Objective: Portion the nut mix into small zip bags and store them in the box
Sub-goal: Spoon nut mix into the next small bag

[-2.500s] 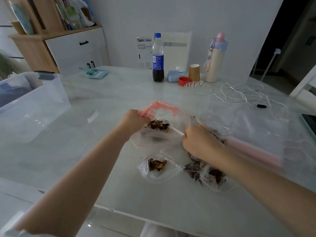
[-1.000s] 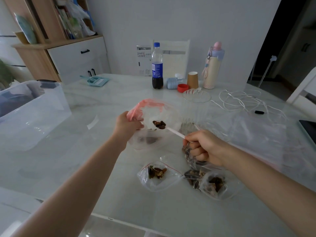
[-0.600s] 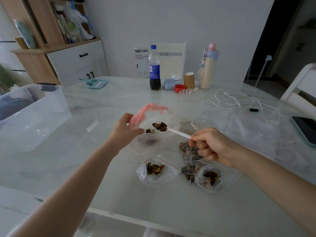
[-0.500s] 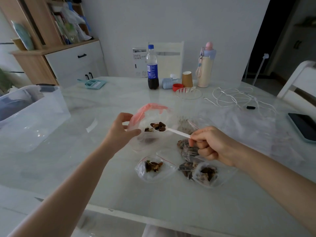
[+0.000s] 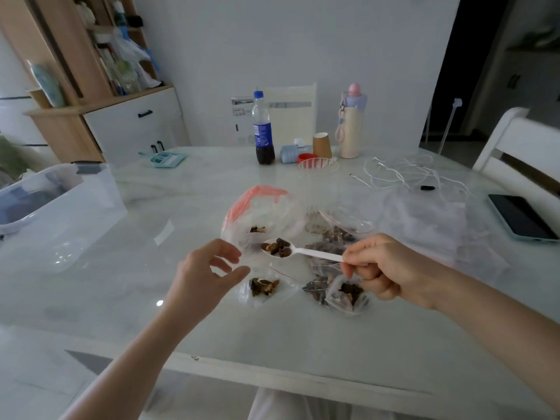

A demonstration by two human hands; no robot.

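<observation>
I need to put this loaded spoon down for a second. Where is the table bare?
Bare marble lies between the clear box and the left hand, and along the near table edge below the small filled bags. It is crowded around the spoon, and right toward the phone.

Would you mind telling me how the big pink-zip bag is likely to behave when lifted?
The pink-zip bag will probably flop and sag: its thin clear film is already crumpled. It likely feels light, with few nuts visible inside. The open mouth may spill if tipped.
</observation>
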